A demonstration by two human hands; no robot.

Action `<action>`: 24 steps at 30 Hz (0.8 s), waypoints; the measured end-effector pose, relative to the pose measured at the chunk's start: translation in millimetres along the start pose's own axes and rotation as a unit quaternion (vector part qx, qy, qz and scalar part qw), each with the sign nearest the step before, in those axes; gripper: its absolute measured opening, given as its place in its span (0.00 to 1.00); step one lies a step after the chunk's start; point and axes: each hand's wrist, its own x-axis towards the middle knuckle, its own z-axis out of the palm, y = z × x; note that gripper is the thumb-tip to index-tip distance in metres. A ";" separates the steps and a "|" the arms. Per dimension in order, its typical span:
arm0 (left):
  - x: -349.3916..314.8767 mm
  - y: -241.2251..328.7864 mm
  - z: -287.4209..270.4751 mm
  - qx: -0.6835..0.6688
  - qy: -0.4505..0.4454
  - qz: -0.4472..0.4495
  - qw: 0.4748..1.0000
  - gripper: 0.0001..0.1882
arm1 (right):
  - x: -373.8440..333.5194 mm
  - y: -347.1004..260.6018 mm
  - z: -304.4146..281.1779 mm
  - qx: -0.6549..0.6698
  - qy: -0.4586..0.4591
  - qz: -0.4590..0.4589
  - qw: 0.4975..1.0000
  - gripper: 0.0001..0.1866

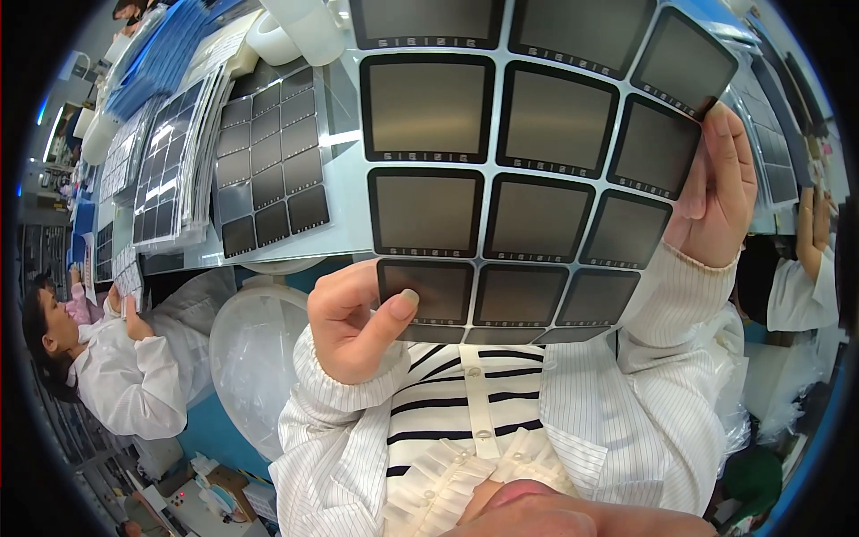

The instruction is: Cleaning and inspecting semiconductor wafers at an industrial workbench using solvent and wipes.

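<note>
A clear sheet of dark grey rectangular panels [540, 217] with black borders is held up in front of me, tilted, its top running out of view. At its lower left corner, my left hand [353, 322] pinches it, the thumb lying on the front of a panel and the fingers hidden behind. My right hand [720, 183] grips the right edge higher up, with part of the hand hidden behind the sheet. Another similar sheet [271, 152] lies on the table to the left, beside a thick stack of such sheets [174, 170].
White rolls [304, 27] and a blue pile of sheets [161, 54] stand at the table's far left. A round container lined with clear plastic [255, 367] is below the table edge. A co-worker [134, 358] sits at left; another person's arm [810, 233] shows at right.
</note>
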 end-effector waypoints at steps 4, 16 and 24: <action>-1.2 -0.3 -0.4 -0.009 0.027 0.003 1.000 0.09 | 5.8 5.8 -7.8 0.029 -0.083 -0.008 0.996 0.12; -4.5 -3.1 0.0 -0.016 0.084 0.020 0.996 0.11 | 2.4 9.3 0.4 0.023 -0.056 -0.020 0.998 0.10; -11.4 -2.9 0.6 -0.135 0.065 -0.027 0.988 0.20 | -5.4 10.7 22.7 0.013 0.000 0.068 0.998 0.11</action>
